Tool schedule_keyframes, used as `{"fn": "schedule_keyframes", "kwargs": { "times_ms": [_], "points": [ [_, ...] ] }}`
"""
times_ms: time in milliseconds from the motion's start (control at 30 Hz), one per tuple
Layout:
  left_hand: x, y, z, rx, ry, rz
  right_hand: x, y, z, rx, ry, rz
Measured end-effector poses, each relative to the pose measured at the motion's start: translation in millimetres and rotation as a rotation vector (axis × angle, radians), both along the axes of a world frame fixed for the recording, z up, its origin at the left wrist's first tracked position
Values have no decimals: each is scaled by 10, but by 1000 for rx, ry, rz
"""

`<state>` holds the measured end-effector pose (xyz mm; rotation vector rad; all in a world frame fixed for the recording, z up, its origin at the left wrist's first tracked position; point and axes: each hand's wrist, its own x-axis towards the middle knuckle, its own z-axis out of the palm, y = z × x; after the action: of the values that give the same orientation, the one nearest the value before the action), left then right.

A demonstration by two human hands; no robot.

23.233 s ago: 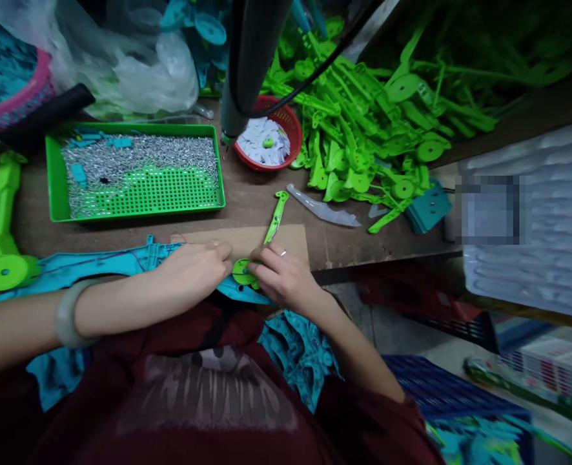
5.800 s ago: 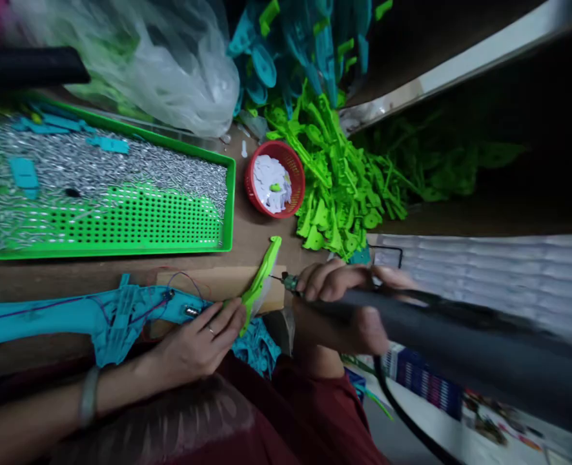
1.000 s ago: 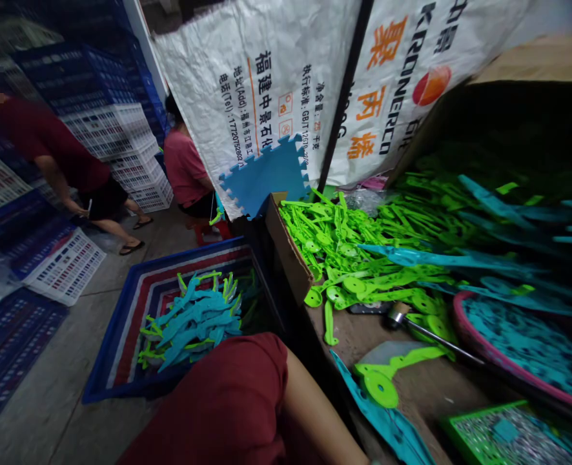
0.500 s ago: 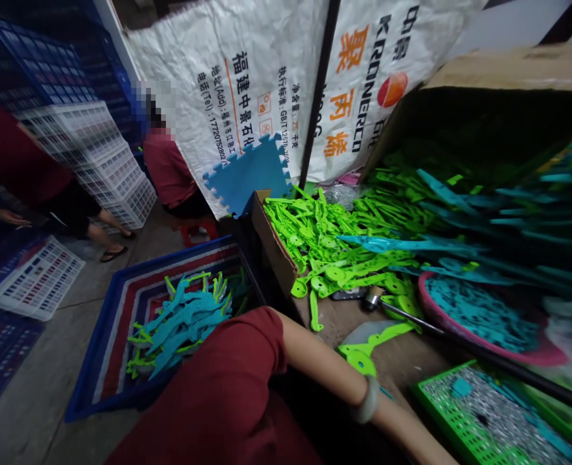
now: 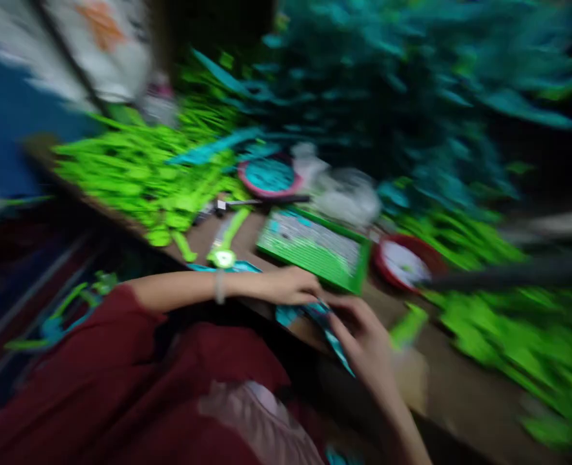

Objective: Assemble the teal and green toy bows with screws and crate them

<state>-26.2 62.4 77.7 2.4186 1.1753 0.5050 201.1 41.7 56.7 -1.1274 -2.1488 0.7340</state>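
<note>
The picture is heavily smeared by motion. My left hand [image 5: 293, 286] lies near the table's front edge, by a teal plastic part [image 5: 315, 316]. My right hand [image 5: 361, 329] is close beside it, fingers bent over the same teal part. Whether either hand grips the part is lost in the blur. A bracelet sits on my left wrist. A green plastic piece [image 5: 407, 326] lies just right of my right hand.
A green tray of small metal pieces [image 5: 315, 248] stands behind my hands, a red basket [image 5: 405, 261] to its right. Heaps of green plastic parts [image 5: 141, 174] lie left and right, teal parts [image 5: 387, 97] piled behind. A dark tool bar [image 5: 509, 274] crosses the right.
The view has swung fast from the floor crate and co-workers on the left back to the table. Both my hands are in view now at the teal part.
</note>
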Motion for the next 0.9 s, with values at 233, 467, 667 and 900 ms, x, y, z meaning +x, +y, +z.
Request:
{"fn": "schedule_keyframes", "kwargs": {
  "times_ms": [233, 467, 667, 900],
  "points": [
    [160, 352, -382, -406, -475, -242, 148, 260, 25, -97, 115, 63],
    [188, 330, -392, -347, -321, -154, 227, 591, 165, -95, 15, 338],
    [228, 225, -448, -349, -429, 49, 145, 695, 170, -282, 101, 153],
    [349, 344, -491, -634, -694, -75, 105, 537, 185, -88, 92, 190]
  ]
}}
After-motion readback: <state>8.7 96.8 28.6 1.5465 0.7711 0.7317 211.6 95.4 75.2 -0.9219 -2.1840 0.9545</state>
